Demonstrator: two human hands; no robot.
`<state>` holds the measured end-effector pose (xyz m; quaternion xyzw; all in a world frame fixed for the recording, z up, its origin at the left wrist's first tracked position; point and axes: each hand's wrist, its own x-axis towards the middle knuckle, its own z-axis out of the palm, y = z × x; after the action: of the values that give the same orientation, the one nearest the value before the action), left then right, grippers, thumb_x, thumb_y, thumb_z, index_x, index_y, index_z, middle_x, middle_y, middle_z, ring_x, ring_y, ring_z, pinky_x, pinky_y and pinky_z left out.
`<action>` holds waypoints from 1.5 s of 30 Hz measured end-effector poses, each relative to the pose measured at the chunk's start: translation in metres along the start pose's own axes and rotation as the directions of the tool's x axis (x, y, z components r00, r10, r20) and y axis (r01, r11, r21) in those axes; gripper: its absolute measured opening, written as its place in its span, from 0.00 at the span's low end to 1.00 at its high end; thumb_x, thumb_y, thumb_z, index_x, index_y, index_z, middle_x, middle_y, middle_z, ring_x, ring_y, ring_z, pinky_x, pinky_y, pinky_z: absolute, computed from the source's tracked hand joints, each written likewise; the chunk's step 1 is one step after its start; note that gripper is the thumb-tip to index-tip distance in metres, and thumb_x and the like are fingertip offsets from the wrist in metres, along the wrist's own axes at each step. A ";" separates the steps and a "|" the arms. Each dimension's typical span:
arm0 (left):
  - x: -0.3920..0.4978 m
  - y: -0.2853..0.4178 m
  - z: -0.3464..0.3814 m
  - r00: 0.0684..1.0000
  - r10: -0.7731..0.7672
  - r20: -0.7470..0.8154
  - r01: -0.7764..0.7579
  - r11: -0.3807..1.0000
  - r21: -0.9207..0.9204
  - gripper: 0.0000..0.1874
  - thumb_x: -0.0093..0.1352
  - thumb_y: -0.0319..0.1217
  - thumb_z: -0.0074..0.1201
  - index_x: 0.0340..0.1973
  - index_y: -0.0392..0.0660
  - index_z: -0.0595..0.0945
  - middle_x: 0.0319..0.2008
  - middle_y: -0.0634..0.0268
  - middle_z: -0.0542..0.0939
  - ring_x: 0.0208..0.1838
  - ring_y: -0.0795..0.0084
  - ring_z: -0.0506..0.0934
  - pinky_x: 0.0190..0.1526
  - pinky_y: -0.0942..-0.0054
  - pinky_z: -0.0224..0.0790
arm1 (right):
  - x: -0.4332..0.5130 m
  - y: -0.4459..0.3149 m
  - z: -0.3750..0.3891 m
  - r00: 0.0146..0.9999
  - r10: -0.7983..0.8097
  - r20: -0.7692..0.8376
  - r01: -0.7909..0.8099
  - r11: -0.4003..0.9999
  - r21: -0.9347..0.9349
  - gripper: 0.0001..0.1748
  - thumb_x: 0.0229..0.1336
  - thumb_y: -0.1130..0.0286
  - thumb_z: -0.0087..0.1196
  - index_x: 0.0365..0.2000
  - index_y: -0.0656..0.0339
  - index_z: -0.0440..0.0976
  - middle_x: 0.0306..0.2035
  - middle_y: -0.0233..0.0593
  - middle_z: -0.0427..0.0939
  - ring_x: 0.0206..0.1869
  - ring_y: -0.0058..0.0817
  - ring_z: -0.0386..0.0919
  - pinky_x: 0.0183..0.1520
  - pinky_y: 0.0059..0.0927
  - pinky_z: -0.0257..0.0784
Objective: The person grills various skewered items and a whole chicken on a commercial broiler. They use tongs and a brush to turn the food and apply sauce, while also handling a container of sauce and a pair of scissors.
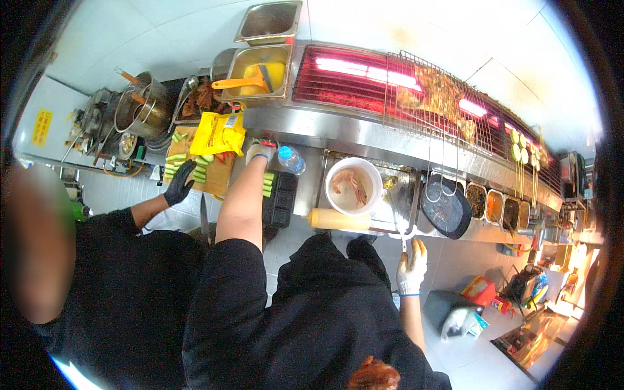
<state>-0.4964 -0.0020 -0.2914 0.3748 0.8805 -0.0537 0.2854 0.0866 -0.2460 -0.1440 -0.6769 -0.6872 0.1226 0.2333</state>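
Note:
My left hand [260, 150], in a pale glove with a blue cuff, reaches to the back of the counter. It is beside a small plastic bottle [292, 162] with a blue cap. A bit of red shows at its fingertips; whether it grips anything is unclear. My right hand [412, 269], in a white knit glove with yellowish fingertips, is in front of the counter edge, thumb and fingers apart. Its thumb is close to the end of a ladle's handle [399, 224]. Left of that stand a white tub [331, 204] holding shrimp in liquid and a yellowish squeeze bottle [340, 219].
At left, a co-worker's black-gloved hand [181, 185] is over cut cucumber on a wooden board [218, 178]; a knife [204, 219] is nearby. A glowing grill [341, 87] bears a wire rack of meat [429, 95] and skewers [519, 148]. A dark pan [444, 207] adjoins sauce containers [494, 207].

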 end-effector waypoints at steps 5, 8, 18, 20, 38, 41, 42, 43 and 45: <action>-0.021 -0.001 -0.012 0.986 -0.058 0.154 0.063 0.998 -0.030 0.32 0.71 0.55 0.51 0.59 0.45 0.85 0.63 0.49 0.81 0.67 0.53 0.79 0.66 0.58 0.72 | 0.007 -0.009 0.002 0.996 -0.074 -0.043 0.076 0.996 0.044 0.30 0.56 0.79 0.63 0.61 0.65 0.73 0.59 0.59 0.77 0.61 0.58 0.77 0.64 0.50 0.73; -0.047 0.001 -0.018 0.995 -0.050 -0.082 0.045 0.997 -0.060 0.30 0.75 0.52 0.45 0.60 0.45 0.84 0.65 0.48 0.79 0.69 0.50 0.77 0.68 0.56 0.71 | 0.015 -0.018 -0.004 0.997 -0.071 0.011 0.070 0.996 0.060 0.30 0.56 0.79 0.62 0.61 0.64 0.73 0.59 0.59 0.77 0.61 0.58 0.77 0.64 0.49 0.74; -0.124 -0.040 -0.016 0.974 0.101 -0.203 -0.123 0.987 -0.101 0.24 0.69 0.49 0.54 0.47 0.43 0.88 0.49 0.41 0.85 0.55 0.41 0.83 0.59 0.48 0.75 | 0.034 -0.048 -0.010 0.987 -0.160 0.005 0.158 0.975 0.158 0.30 0.53 0.79 0.62 0.60 0.63 0.75 0.58 0.60 0.78 0.60 0.60 0.78 0.63 0.49 0.74; -0.147 -0.052 -0.013 0.963 0.107 -0.246 -0.146 0.979 -0.144 0.22 0.69 0.48 0.55 0.44 0.43 0.89 0.47 0.41 0.86 0.53 0.40 0.83 0.57 0.48 0.76 | 0.041 -0.058 -0.009 0.981 -0.191 0.006 0.187 0.965 0.183 0.31 0.52 0.80 0.62 0.60 0.64 0.75 0.58 0.59 0.78 0.60 0.59 0.78 0.64 0.49 0.73; -0.386 -0.025 -0.011 0.717 0.560 -0.415 -0.696 0.602 -0.390 0.12 0.66 0.36 0.64 0.36 0.39 0.83 0.30 0.45 0.84 0.34 0.43 0.85 0.34 0.56 0.77 | 0.086 -0.224 0.054 0.522 -0.328 0.787 -0.650 0.444 0.617 0.25 0.74 0.59 0.55 0.61 0.68 0.74 0.50 0.38 0.82 0.48 0.22 0.80 0.51 0.28 0.79; -0.389 -0.002 -0.016 0.593 0.720 -0.361 -0.805 0.516 -0.293 0.12 0.64 0.36 0.64 0.33 0.41 0.80 0.25 0.46 0.80 0.30 0.39 0.81 0.31 0.49 0.74 | 0.087 -0.223 0.051 0.605 -0.198 0.771 -0.670 0.396 0.628 0.20 0.69 0.65 0.63 0.54 0.67 0.78 0.45 0.37 0.84 0.45 0.23 0.82 0.48 0.30 0.81; -0.387 0.004 -0.019 0.582 0.757 -0.297 -0.809 0.502 -0.305 0.12 0.65 0.36 0.63 0.33 0.41 0.80 0.26 0.46 0.81 0.31 0.39 0.81 0.31 0.49 0.74 | 0.090 -0.221 0.052 0.609 -0.094 0.788 -0.698 0.408 0.588 0.21 0.65 0.67 0.68 0.52 0.69 0.80 0.44 0.37 0.85 0.44 0.23 0.82 0.47 0.29 0.81; -0.386 0.008 -0.023 0.564 0.792 -0.233 -0.816 0.490 -0.307 0.12 0.65 0.36 0.63 0.33 0.41 0.80 0.26 0.46 0.82 0.31 0.39 0.81 0.31 0.49 0.75 | 0.090 -0.211 0.044 0.635 -0.095 0.766 -0.698 0.354 0.623 0.20 0.63 0.69 0.69 0.52 0.69 0.80 0.43 0.38 0.86 0.42 0.23 0.82 0.45 0.30 0.81; -0.382 0.014 -0.029 0.606 0.779 -0.160 -0.775 0.532 -0.340 0.12 0.68 0.33 0.63 0.43 0.39 0.85 0.33 0.46 0.86 0.36 0.48 0.86 0.37 0.56 0.80 | 0.093 -0.199 0.037 0.646 0.050 0.762 -0.739 0.288 0.608 0.19 0.62 0.72 0.69 0.51 0.69 0.81 0.41 0.39 0.86 0.37 0.23 0.82 0.42 0.30 0.81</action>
<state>-0.2875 -0.2236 -0.0579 0.6640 0.6129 0.2464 0.3504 -0.1028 -0.1593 -0.0657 -0.5179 -0.3332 0.7378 0.2765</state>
